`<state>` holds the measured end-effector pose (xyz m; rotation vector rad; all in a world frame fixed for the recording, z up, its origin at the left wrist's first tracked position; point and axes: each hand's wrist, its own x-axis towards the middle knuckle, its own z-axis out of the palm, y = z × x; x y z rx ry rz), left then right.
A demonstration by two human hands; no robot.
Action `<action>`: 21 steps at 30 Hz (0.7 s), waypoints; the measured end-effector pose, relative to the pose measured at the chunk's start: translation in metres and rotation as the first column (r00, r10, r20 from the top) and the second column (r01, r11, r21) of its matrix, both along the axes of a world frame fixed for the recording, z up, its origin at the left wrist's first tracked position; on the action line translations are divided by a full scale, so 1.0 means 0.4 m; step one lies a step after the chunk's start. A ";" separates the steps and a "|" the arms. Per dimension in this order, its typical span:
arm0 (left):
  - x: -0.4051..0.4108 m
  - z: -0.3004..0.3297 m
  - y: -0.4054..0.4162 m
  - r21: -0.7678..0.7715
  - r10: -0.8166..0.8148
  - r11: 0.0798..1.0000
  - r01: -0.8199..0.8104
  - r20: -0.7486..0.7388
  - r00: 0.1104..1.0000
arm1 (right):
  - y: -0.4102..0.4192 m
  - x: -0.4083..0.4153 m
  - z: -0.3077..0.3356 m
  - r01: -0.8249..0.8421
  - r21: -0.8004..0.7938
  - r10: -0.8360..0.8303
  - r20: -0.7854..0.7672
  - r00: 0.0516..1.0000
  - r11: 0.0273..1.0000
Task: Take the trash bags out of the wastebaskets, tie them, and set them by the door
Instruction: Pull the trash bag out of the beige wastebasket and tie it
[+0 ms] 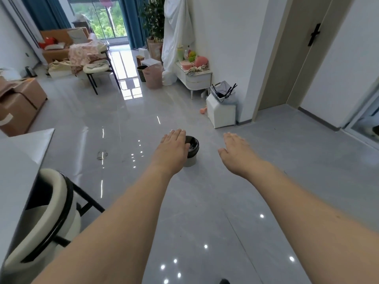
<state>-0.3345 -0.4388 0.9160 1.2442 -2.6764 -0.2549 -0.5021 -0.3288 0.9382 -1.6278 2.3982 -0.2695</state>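
A small round grey wastebasket (190, 158) stands upright on the glossy grey tiled floor (205, 201), lined with a black trash bag (193, 144) whose edge is folded down over the rim; something pale lies inside, too small to make out. The left hand (174, 149) reaches out palm down with its fingers straight and together, holding nothing, and in this view it covers the left part of the basket's rim; whether it touches the bag cannot be told. The right hand (235, 149) is held out to the right of the basket, also flat with fingers relaxed and empty, well apart from the rim. Bare floor lies all around the basket, between the 2 forearms and beyond both hands. Far beyond the left hand, near a white draped cloth (176, 33), stand 2 more baskets just beside each other: a pink plastic wastebasket (152, 77) and a black perforated wastebasket (141, 73). Beyond the right hand a white box-shaped stool (221, 113) sits against the wall corner, carrying a tilted grey plastic basket (222, 92); behind it is a low white cabinet (196, 78). Up and right of the right hand is a beige door (295, 48) with a black handle. Left of the left hand, the corner of a white table (30, 144) juts toward the open floor, with a cream round chair with a black frame (47, 218) beneath it and a brown cardboard box (20, 103) farther off.
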 end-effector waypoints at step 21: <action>-0.540 -0.166 -0.909 0.121 0.161 0.979 -0.163 0.025 0.987 | -0.954 -0.601 -0.175 -0.138 0.105 0.131 0.067 0.989 0.985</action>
